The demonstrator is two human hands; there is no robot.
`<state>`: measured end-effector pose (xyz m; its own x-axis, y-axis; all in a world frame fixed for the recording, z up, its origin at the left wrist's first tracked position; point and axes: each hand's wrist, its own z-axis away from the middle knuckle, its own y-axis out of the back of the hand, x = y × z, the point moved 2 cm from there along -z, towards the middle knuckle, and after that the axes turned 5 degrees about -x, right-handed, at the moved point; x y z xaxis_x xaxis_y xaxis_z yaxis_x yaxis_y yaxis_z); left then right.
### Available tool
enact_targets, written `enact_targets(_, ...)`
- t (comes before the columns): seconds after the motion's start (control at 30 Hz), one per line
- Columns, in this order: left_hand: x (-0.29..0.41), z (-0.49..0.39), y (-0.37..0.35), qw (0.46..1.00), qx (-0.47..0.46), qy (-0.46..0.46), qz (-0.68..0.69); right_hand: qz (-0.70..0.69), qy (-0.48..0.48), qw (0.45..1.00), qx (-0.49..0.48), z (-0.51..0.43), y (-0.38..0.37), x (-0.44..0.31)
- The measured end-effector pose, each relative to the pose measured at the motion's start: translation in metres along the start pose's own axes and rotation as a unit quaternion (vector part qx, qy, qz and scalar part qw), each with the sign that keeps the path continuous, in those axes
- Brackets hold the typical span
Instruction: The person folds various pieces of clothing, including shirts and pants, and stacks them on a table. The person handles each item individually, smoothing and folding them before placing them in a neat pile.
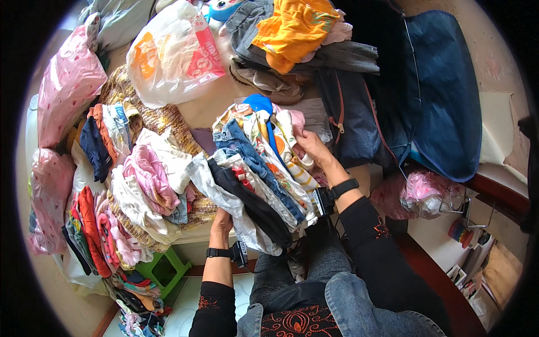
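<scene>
A row of folded children's clothes spans the space between my two hands, its pieces packed side by side. Among them are blue denim, a black garment and a white-grey one at the left end. My left hand grips the row's left end from below, its fingers partly hidden under the cloth. At the other end, my right hand has its fingers closed on pink and white cloth. Both wrists carry small strapped-on devices.
To the left lie a pink and white clothes heap on a brown-yellow knit and upright folded clothes. Plastic bags stand behind. An orange garment tops another pile. A dark blue storage bag stands right; a green stool is below left.
</scene>
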<state>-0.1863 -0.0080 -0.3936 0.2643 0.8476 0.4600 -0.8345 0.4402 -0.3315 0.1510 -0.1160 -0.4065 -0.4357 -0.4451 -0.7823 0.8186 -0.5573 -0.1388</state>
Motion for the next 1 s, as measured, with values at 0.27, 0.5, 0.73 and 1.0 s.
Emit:
enact_targets(0.27,-0.014,0.006,-0.009,0.998,0.033,0.001,0.046,-0.051,-0.034,0.997,-0.055,0.021,-0.019,0.007)
enact_targets(0.5,0.032,0.060,-0.083,0.996,-0.025,-0.053,-0.070,-0.177,0.009,0.974,-0.140,0.090,-0.014,-0.027)
enact_targets(0.73,0.074,0.151,-0.125,0.988,-0.054,-0.117,-0.085,-0.169,0.103,0.958,-0.207,0.151,-0.007,-0.077)
enact_targets(1.0,0.156,0.257,-0.104,0.973,-0.042,-0.223,-0.049,-0.122,0.182,0.949,-0.226,0.180,-0.088,-0.176)
